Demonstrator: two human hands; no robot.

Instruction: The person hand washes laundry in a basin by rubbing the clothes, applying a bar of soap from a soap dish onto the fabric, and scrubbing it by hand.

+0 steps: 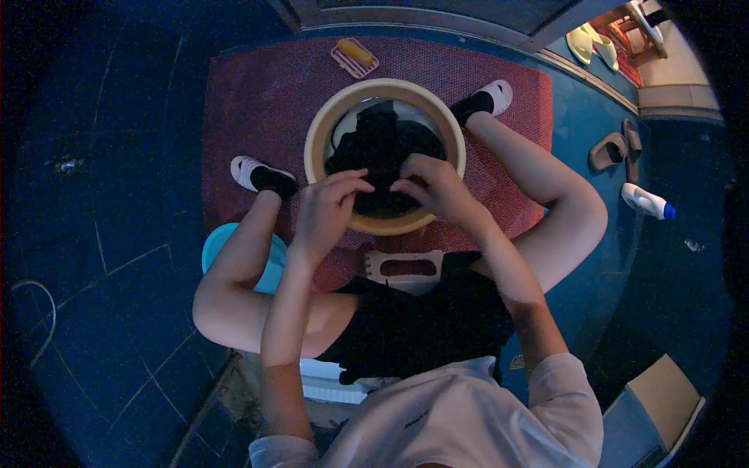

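Observation:
A round cream plastic basin sits on the mat before me, between my feet. Black cloth lies bunched in it, with a little liquid showing along the far side. My left hand reaches over the near left rim, its fingers bent onto the cloth. From the right, my right hand curls its fingers into the same cloth. Both sets of fingertips are a short gap apart, with black fabric between them. The dark folds hide exactly how each finger grips.
A soap bar rests on a soap dish beyond the basin, on a red mat. A turquoise basin is partly behind my left leg. Brown slippers and a white bottle lie at right, below a doorway.

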